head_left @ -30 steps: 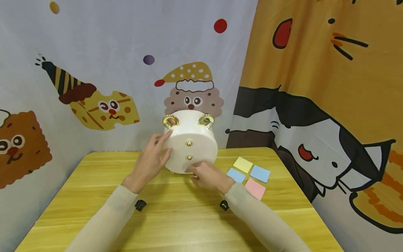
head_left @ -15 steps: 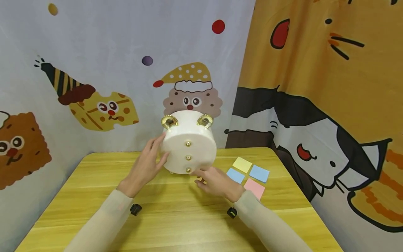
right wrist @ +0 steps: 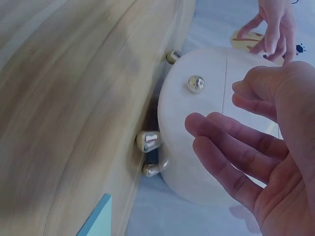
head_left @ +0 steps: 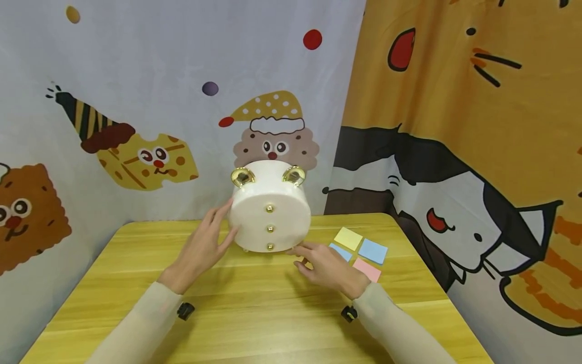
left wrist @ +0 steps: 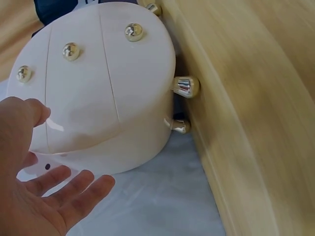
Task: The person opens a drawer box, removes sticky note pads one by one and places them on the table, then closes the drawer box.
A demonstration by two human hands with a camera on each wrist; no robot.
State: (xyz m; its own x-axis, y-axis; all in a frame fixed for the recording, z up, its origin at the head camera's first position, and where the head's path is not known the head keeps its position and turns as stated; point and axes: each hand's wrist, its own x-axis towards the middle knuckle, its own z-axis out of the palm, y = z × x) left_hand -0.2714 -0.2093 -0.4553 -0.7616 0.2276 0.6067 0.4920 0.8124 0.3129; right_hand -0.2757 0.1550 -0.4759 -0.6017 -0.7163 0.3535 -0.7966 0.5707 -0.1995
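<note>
A white rounded box with gold ear-like rings on top stands at the far side of the table. Three gold knobs run down its front, and seams between its drawers show in the left wrist view, where the drawers look flush. Short gold feet hold it off the tabletop. My left hand is at the box's left side, fingers spread and extended; whether its fingertips touch the box I cannot tell. By the lower right edge is my right hand, its fingers loosely bent, with nothing in them.
Pads of sticky notes lie right of the box: yellow, pink and two blue, one farther right and one partly behind my right hand. Printed cartoon curtains hang close behind the wooden table.
My hands have moved apart. The right one slid right, off the lower front, uncovering the bottom knob. The left one drew back left and down from the box's side.
</note>
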